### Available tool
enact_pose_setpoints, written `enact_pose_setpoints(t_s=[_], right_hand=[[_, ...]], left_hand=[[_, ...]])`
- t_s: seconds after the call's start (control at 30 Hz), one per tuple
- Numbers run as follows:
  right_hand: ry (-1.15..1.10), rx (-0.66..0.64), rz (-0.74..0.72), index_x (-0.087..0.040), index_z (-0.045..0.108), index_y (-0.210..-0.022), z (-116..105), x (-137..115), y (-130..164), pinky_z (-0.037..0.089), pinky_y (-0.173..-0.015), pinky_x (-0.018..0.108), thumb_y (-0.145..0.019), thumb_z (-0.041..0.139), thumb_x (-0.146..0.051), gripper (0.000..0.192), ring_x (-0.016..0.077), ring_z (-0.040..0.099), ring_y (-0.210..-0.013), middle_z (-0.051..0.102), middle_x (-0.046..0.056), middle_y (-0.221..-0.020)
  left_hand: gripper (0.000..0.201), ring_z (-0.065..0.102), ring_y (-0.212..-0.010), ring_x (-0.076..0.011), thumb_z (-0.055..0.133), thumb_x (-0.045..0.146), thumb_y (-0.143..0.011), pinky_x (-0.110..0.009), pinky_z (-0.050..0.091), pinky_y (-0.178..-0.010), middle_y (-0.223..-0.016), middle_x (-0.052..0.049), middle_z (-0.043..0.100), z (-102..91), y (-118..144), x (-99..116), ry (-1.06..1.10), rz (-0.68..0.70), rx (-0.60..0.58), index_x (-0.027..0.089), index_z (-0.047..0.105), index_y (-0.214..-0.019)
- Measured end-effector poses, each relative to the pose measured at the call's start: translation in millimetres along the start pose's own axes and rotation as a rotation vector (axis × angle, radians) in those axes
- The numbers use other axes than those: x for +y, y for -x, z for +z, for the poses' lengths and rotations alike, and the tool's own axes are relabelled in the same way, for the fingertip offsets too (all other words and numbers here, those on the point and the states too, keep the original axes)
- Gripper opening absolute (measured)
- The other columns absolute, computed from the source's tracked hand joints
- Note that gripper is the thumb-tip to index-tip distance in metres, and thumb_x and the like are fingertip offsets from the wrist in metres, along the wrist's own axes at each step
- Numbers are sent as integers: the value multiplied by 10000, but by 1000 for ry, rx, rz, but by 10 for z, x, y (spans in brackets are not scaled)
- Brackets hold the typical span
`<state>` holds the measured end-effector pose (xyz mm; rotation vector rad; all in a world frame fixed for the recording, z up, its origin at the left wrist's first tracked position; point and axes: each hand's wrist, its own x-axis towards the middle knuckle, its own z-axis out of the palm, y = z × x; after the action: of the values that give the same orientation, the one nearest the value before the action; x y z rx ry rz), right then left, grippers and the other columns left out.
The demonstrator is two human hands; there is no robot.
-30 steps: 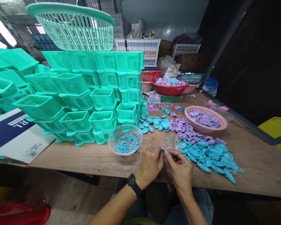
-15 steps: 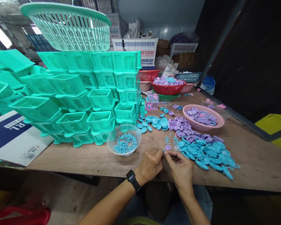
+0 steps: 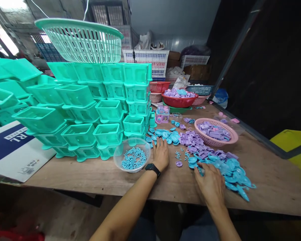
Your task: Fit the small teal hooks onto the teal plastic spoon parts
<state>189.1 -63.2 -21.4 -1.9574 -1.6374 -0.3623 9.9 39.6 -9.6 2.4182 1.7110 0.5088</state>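
My left hand (image 3: 161,152) lies palm down on the wooden table (image 3: 95,174), a black watch on its wrist. Its fingertips touch a group of blue round pieces (image 3: 165,134), and nothing shows in it. My right hand (image 3: 210,183) rests on the near edge of a pile of blue spoon-shaped pieces (image 3: 230,169), fingers curled onto them; whether it grips one is hidden. Between the hands lie a small purple disc (image 3: 178,163) and a few tiny blue hooks (image 3: 177,154). A clear bowl (image 3: 119,151) of small blue hooks sits just left of my left hand.
Stacked teal tubs (image 3: 107,110) fill the left, with a green basket (image 3: 82,40) on top. Purple pieces (image 3: 193,139) lie beside a pink basket (image 3: 203,136). A red basket (image 3: 179,102) and small toy (image 3: 163,114) stand behind. A printed box (image 3: 15,150) overhangs the left edge.
The hands were together at the table's front edge, working a small blue piece. They have parted: the left reached forward to the round pieces, the right moved right onto the blue pile.
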Motion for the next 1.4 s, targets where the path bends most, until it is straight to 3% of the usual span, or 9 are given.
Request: enact_pose_setpoints(t_s=[0.13,0.33,0.47,0.63,0.73,0.9,1.07,1.2,1.4], right_hand=[[22,-16,-56,-209,774,-949,-18,-130,-102,380,-769,390,-935,516,-307,277,292,592,-928,733,118,-998],[206,-398,-94,-222,790,-943,90,-469,-419,307,-810,405,-947,543,-230,247,315,584,-1058,744,115,-1063],[234,-478,-115,-170,778,-877,254,-527,-571,289,-805,407,-926,517,-162,266,333,594,-1048,746,157,-984],[209,-520,-181,-154,760,-816,360,-488,-648,295,-802,402,-871,531,-102,241,321,626,-966,745,162,-868],[171,-507,-216,-138,768,-910,338,-472,-676,323,-822,399,-849,531,-75,253,305,651,-932,754,159,-871],[42,-381,-225,-196,712,-1211,214,-433,-603,394,-828,383,-916,468,-147,386,288,654,-1024,750,133,-1142],[-559,-102,-11,-243,762,-933,61,-448,-301,505,-715,339,-903,560,-469,304,220,672,-733,775,57,-885],[-765,-102,239,-233,754,-836,-5,-514,-42,534,-662,319,-795,679,-579,357,227,698,-712,773,47,-794],[-796,-95,173,-260,804,-776,-19,-500,151,551,-743,336,-791,707,-513,271,226,713,-760,787,45,-821]], left_hand=[[552,430,-1437,-375,485,32,-861,-632,279,-1209,-1366,-239,626,41,76,1,-1,-8,-23,48,499,-1413],[346,583,-1235,-299,467,-20,-836,-479,479,-1091,-1107,-142,721,63,573,-71,190,146,31,159,680,-1041],[348,573,-1219,-259,492,16,-868,-434,487,-1085,-1108,-91,697,12,764,-143,467,270,65,199,659,-1112],[298,558,-1200,-300,560,196,-940,-490,483,-1055,-1220,-136,600,40,811,-140,520,-9,171,175,600,-1235],[180,574,-1141,-304,581,197,-930,-480,487,-1027,-1146,-135,598,92,774,-127,458,-93,111,154,645,-1092],[140,586,-1105,-279,585,86,-868,-430,484,-1010,-1078,-110,613,74,715,-115,442,-127,50,164,656,-960],[211,575,-1150,-282,613,186,-895,-432,476,-1036,-1134,-108,603,-3,730,-80,526,-108,96,191,632,-1105],[208,573,-1184,-295,523,255,-977,-453,460,-1059,-1176,-143,583,28,716,-67,500,-194,111,159,597,-1147],[132,611,-1079,-267,572,82,-864,-378,486,-941,-1090,-116,626,92,684,-105,412,-156,58,170,634,-941]])
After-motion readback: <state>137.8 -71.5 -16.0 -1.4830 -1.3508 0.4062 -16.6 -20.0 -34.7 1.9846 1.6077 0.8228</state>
